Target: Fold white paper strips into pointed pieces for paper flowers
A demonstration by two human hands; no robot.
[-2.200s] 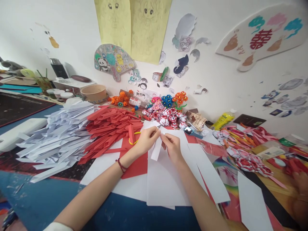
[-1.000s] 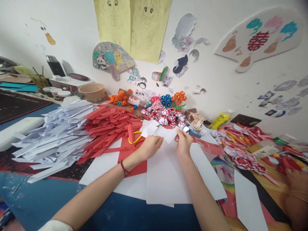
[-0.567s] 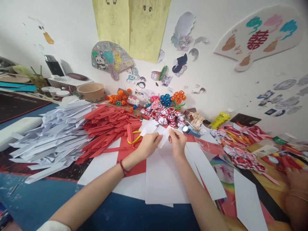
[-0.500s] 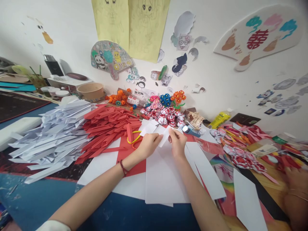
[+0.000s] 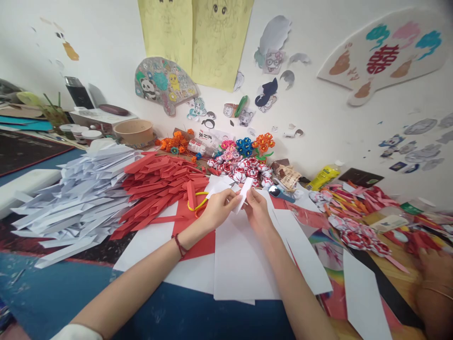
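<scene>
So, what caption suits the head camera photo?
Left-hand fingers and right-hand fingers hold a white paper strip near piles of red strips and white strips.

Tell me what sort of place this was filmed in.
Probably a craft workspace, at home or in a studio; the picture doesn't settle which. It shows in the heaps of folded white strips and red strips, the handmade-looking flowers, and the yellow sheets of drawings on the wall.

White wall (image 5: 106,33) in soft light, two pencil-sketched yellow sheets (image 5: 170,42) high at centre, sticker-covered fan (image 5: 164,85) lower left, larger painted fan (image 5: 356,66) at right, paper cut-outs (image 5: 267,92) between, blue tabletop (image 5: 159,307) in front.
</scene>
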